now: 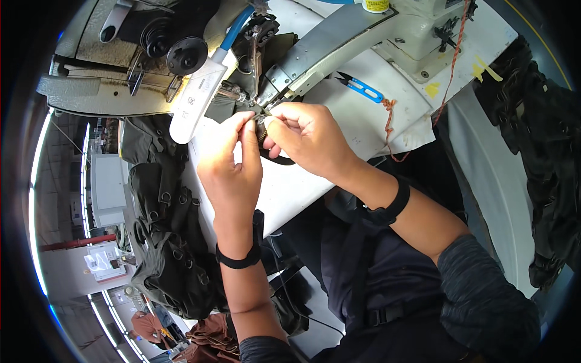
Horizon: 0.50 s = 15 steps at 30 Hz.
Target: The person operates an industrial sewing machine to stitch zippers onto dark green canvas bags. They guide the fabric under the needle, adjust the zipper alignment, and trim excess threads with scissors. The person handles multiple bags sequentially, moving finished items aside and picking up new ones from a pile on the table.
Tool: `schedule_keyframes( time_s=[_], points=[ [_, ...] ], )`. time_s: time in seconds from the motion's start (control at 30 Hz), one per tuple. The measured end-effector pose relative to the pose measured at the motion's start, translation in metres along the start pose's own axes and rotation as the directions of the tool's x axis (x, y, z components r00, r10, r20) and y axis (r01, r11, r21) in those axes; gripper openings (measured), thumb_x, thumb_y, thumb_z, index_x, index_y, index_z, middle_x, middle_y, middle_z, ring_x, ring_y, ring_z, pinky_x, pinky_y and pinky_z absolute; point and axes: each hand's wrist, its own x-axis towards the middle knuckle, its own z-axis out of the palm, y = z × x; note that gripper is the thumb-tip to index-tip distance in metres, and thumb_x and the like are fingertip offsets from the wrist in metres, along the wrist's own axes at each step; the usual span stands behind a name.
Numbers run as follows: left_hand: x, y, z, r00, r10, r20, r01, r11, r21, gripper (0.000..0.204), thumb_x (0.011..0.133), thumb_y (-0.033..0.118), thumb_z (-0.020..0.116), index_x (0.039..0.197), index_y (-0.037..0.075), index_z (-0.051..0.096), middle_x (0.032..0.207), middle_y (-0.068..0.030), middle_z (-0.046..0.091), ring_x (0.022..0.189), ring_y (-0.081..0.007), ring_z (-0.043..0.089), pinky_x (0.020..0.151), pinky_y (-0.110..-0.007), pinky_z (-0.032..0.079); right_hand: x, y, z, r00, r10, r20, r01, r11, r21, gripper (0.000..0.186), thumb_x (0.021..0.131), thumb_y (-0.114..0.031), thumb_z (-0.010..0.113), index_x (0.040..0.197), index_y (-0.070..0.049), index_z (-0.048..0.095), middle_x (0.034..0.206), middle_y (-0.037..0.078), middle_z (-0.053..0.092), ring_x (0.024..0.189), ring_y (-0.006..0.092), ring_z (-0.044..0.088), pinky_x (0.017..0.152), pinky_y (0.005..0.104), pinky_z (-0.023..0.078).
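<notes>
My left hand and my right hand meet just in front of the sewing machine's needle area. Thumb and fingers are pinched on both sides around a small dark fabric strip, part of which curves out below my right fingers. Between the fingertips a bit of brass-coloured metal shows; its exact kind is hidden. Dark green fabric lies by the machine's foot, close to my left fingertips.
Blue-handled thread snips, tied to an orange cord, lie on the white table at right. A white plastic guard juts out left of my hands. Dark green bags are heaped at left; more dark fabric hangs at right.
</notes>
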Motion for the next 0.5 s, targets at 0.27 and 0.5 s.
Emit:
schedule_keyframes(
  time_s=[0.27,0.5],
  points=[
    [0.007,0.003,0.000,1.000,-0.016,0.001,0.016,0.999,-0.046,0.015,0.091,0.002,0.076,0.106,0.001,0.077,0.098,-0.0137,0.078,0.082,-0.0261,0.076,0.074,-0.033,0.058,0.004,-0.014,-0.004,0.996,0.035,0.087,-0.041,0.997,0.065,0.022,0.101,-0.012,0.061,0.099,0.007,0.071,0.083,0.008,0.074,0.079,0.0134,0.075,0.069,0.0247,0.058],
    [0.002,0.003,0.011,0.981,-0.162,-0.110,0.141,0.974,-0.180,0.013,0.093,0.001,0.075,0.105,-0.001,0.079,0.092,-0.0120,0.079,0.080,-0.0157,0.075,0.073,-0.028,0.058,0.008,-0.002,-0.009,0.997,-0.051,0.050,0.055,0.995,-0.084,0.023,0.101,-0.013,0.061,0.089,0.004,0.071,0.075,0.010,0.073,0.065,0.0130,0.072,0.061,0.0261,0.056]
  ],
)
